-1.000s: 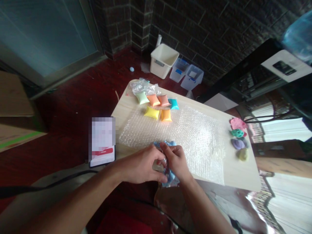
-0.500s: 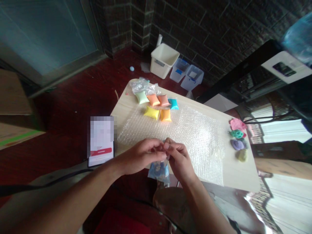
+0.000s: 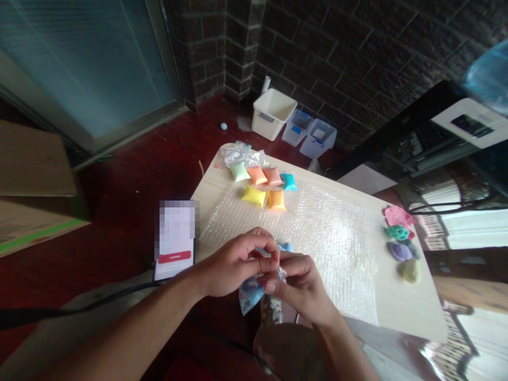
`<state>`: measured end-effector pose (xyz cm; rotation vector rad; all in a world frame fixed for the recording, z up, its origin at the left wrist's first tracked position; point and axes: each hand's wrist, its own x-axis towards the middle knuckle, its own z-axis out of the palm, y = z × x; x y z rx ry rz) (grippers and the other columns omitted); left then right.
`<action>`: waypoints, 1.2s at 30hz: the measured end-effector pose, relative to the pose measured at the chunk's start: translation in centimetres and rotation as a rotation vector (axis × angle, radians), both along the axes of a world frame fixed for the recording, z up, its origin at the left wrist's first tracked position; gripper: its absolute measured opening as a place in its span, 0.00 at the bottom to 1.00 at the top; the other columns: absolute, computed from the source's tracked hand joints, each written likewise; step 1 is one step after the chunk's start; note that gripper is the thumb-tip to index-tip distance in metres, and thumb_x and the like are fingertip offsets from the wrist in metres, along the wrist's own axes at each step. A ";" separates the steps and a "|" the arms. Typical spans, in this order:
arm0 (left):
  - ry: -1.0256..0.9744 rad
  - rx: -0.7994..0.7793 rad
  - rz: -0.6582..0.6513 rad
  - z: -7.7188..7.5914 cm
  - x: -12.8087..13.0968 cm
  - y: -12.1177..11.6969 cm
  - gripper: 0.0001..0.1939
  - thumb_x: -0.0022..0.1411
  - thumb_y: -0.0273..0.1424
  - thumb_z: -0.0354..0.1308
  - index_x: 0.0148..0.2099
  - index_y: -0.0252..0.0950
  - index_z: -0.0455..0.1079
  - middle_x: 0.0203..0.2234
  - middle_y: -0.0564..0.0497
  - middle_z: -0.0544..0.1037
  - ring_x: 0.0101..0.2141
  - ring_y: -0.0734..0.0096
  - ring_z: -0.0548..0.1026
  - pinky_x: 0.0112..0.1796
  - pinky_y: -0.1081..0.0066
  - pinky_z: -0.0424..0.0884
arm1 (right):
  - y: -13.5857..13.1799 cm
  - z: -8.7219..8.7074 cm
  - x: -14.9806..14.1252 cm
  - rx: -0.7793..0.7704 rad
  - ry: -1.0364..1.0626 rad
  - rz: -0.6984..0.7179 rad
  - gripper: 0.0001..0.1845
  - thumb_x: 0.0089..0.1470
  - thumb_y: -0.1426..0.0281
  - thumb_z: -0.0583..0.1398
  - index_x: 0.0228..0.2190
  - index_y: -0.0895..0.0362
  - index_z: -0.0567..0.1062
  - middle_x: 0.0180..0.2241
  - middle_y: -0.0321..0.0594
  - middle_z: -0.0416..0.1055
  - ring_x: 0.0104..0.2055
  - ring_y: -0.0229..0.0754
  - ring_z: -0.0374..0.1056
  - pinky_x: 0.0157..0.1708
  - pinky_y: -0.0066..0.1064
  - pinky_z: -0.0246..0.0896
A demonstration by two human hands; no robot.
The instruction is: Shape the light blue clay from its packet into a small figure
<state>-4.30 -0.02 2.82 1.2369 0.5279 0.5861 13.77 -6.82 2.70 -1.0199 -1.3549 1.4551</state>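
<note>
Both hands meet over the table's near edge, gripping a clear plastic bag with something blue inside. My left hand has its thumb and fingertips pinched together at the bag's top. Beside it my right hand is closed on the same bag, thumb pressed over it. A light-blue lump shows just beyond the fingers; whether it is held or lies on the sheet I cannot tell. Bubble wrap is spread beneath and past the hands.
Small packets lie farther back, among them a yellow packet and a turquoise packet, near crumpled clear bags. Pink, green, purple and pale-yellow shaped pieces line the right end. A phone stands left; bins are on the floor.
My hands have shifted, and the bag has swung from hanging straight down to slanting left. A light-blue lump now shows beyond the fingers. The whole view has moved slightly.
</note>
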 end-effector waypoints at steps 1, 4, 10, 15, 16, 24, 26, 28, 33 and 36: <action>0.010 0.013 -0.014 0.0 -0.1 0.0 0.12 0.68 0.38 0.64 0.35 0.36 0.74 0.40 0.50 0.69 0.41 0.68 0.72 0.43 0.69 0.69 | 0.0 0.4 0.0 0.000 -0.023 0.041 0.03 0.58 0.68 0.71 0.32 0.52 0.88 0.33 0.39 0.79 0.36 0.42 0.73 0.39 0.36 0.68; 0.046 0.043 -0.027 0.2 -0.2 -0.1 0.13 0.68 0.39 0.63 0.34 0.36 0.73 0.40 0.50 0.69 0.42 0.67 0.72 0.46 0.67 0.70 | 0.0 1.0 0.1 -0.006 -0.043 0.107 0.09 0.56 0.70 0.72 0.40 0.48 0.88 0.41 0.40 0.82 0.44 0.46 0.76 0.48 0.40 0.70; 0.072 0.058 -0.030 0.2 -0.3 0.0 0.13 0.67 0.40 0.63 0.34 0.37 0.74 0.39 0.49 0.70 0.48 0.60 0.73 0.53 0.61 0.69 | -0.2 0.6 0.1 -0.031 -0.034 0.128 0.10 0.48 0.70 0.76 0.35 0.46 0.88 0.38 0.39 0.83 0.46 0.49 0.76 0.48 0.43 0.72; 0.089 0.025 -0.034 0.0 0.0 -0.2 0.13 0.68 0.39 0.62 0.34 0.36 0.73 0.40 0.49 0.70 0.42 0.65 0.74 0.48 0.64 0.71 | -0.1 0.0 0.0 -0.024 -0.006 0.091 0.11 0.47 0.71 0.77 0.34 0.45 0.88 0.39 0.37 0.83 0.46 0.48 0.76 0.50 0.42 0.70; 0.095 0.016 -0.020 0.0 0.0 -0.2 0.13 0.68 0.39 0.62 0.34 0.36 0.73 0.40 0.49 0.71 0.42 0.66 0.74 0.46 0.65 0.72 | -0.1 -0.1 0.0 -0.015 -0.010 0.079 0.12 0.49 0.72 0.76 0.36 0.45 0.88 0.40 0.37 0.83 0.46 0.48 0.76 0.50 0.42 0.70; 0.085 0.041 0.196 -0.3 -1.5 0.0 0.18 0.67 0.38 0.63 0.56 0.39 0.71 0.51 0.45 0.76 0.53 0.58 0.75 0.51 0.62 0.74 | 0.5 -1.4 0.6 -0.076 -0.072 -0.324 0.03 0.57 0.67 0.72 0.35 0.47 0.88 0.27 0.35 0.71 0.31 0.40 0.65 0.32 0.33 0.60; 0.108 0.238 0.227 -0.3 -1.8 0.0 0.17 0.66 0.35 0.66 0.55 0.40 0.73 0.51 0.45 0.76 0.52 0.60 0.75 0.51 0.63 0.74 | 0.5 -1.6 0.7 -0.112 0.008 -0.382 0.03 0.58 0.65 0.71 0.32 0.49 0.87 0.26 0.34 0.68 0.32 0.40 0.63 0.34 0.33 0.60; 0.157 0.438 0.264 -0.4 -1.8 -0.1 0.12 0.67 0.33 0.65 0.52 0.40 0.76 0.48 0.47 0.78 0.50 0.63 0.77 0.51 0.65 0.74 | 0.5 -1.8 0.6 -0.129 0.079 -0.386 0.04 0.59 0.64 0.71 0.32 0.49 0.87 0.27 0.34 0.68 0.32 0.39 0.62 0.35 0.34 0.60; 0.192 0.678 0.366 -0.5 -1.9 -0.1 0.06 0.71 0.29 0.61 0.45 0.40 0.80 0.41 0.49 0.81 0.42 0.68 0.79 0.43 0.70 0.74 | 0.3 -2.1 0.4 -0.153 0.144 -0.331 0.12 0.53 0.65 0.74 0.41 0.46 0.87 0.30 0.35 0.69 0.33 0.39 0.63 0.33 0.33 0.60; 0.203 0.805 0.386 -0.3 -1.9 -0.2 0.08 0.71 0.25 0.59 0.42 0.38 0.79 0.38 0.49 0.81 0.40 0.68 0.78 0.41 0.71 0.74 | 0.4 -1.8 0.1 -0.129 0.170 -0.310 0.14 0.47 0.68 0.77 0.38 0.45 0.88 0.30 0.34 0.68 0.34 0.40 0.65 0.35 0.34 0.63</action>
